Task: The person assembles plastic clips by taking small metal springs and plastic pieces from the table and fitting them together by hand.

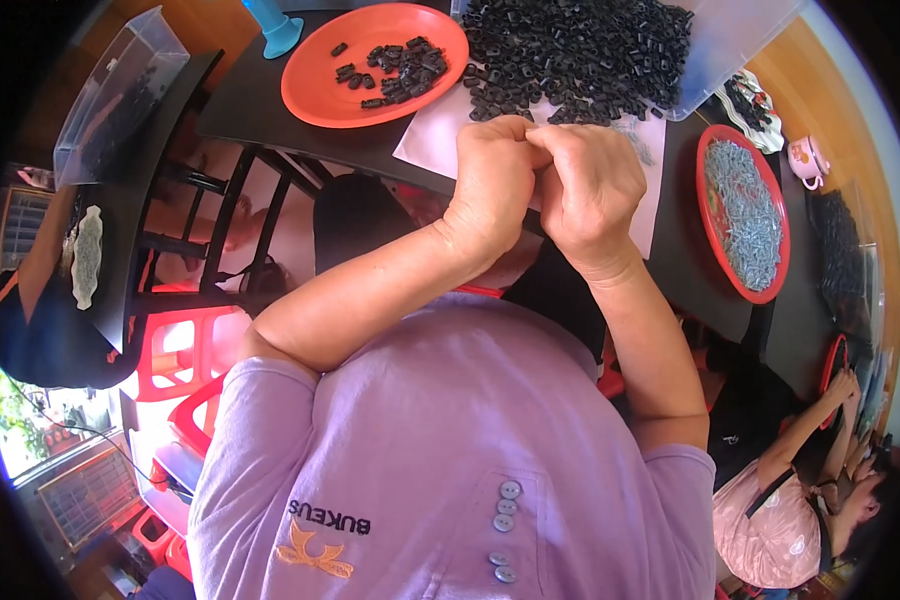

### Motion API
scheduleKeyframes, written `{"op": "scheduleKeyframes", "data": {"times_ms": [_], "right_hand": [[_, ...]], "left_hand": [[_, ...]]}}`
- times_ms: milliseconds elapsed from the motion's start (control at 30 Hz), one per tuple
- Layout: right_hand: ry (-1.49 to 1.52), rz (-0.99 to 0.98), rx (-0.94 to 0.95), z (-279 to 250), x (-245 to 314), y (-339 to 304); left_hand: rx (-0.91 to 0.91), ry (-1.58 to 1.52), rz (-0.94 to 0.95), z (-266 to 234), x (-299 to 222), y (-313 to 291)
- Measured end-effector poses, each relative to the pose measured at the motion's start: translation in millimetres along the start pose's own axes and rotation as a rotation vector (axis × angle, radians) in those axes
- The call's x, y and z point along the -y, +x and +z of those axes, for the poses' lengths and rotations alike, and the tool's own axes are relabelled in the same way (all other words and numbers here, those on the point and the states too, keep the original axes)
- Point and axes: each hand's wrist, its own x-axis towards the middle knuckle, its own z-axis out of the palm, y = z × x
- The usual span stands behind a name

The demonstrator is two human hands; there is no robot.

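Note:
My left hand [494, 178] and my right hand [592, 188] meet over the near edge of the table, fingers curled and thumbs close together. Both are closed, and whatever sits between the fingertips is hidden behind the knuckles. Just beyond them lies a big heap of small black plastic parts [580, 55], spread on a pale sheet [425, 150]. To the left, an orange-red plate [315, 98] carries a smaller group of black parts [410, 72]. On the right, a red oval tray [708, 200] is filled with silvery screws [745, 215].
A clear plastic bin wall [740, 50] stands behind the heap. Further right are a white scalloped dish [730, 100] and a pink cup [808, 160]. A blue stand [280, 35] rises at the back left. Another person [780, 520] works at the lower right; red stools [185, 350] stand left.

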Motion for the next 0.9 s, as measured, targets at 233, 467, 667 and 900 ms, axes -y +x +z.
{"op": "scheduleKeyframes", "data": {"times_ms": [233, 467, 667, 900], "right_hand": [[0.109, 0.095, -0.025, 3.4, 5.4, 8.6], [0.920, 0.018, 0.098, -68.0, 64.4, 42.1], [0.967, 0.011, 0.235, -135.9, 79.6, 57.4], [0.863, 0.105, 0.589, -210.5, 60.7, 85.4]], "left_hand": [[0.070, 0.048, 0.080, -16.2, -15.9, 7.7], [-0.173, 0.611, 0.536, -69.6, -66.8, 61.9], [-0.121, 1.374, 1.061, -87.0, -51.1, 81.8], [0.396, 1.262, 1.216, 4.8, -13.9, 45.4]]}}
